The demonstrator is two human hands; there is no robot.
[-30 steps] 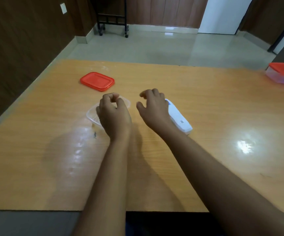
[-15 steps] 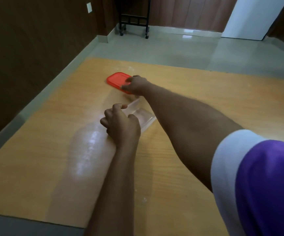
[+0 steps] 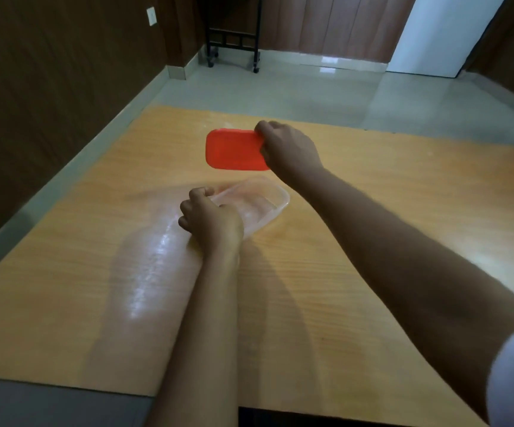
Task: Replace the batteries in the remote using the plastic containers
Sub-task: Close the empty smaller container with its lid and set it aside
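The right hand (image 3: 289, 149) has left the spot beside the remote where it hovered a second ago and reached across to the red lid (image 3: 234, 149), whose right edge it now pinches between curled fingers and thumb; the lid looks tilted up off the wooden table (image 3: 373, 241), where half a second ago the hand was only arriving at it as it lay flat. The left hand (image 3: 209, 220) grips the near left rim of the clear plastic container (image 3: 259, 201), fingers curled over the edge, much as it did before, though the container now lies turned and stretched out away from that hand toward the right forearm. The lid sits just beyond the container, well forward of the left hand. Whether anything lies inside the container cannot be made out through the glare and blur. The remote, seen just right of the right hand a second ago, has dropped out of view as the head turned left, so its place now cannot be told. Judging from this, the person is probably about to close the container, which suggests its part in the battery swap is finished or nearly so.
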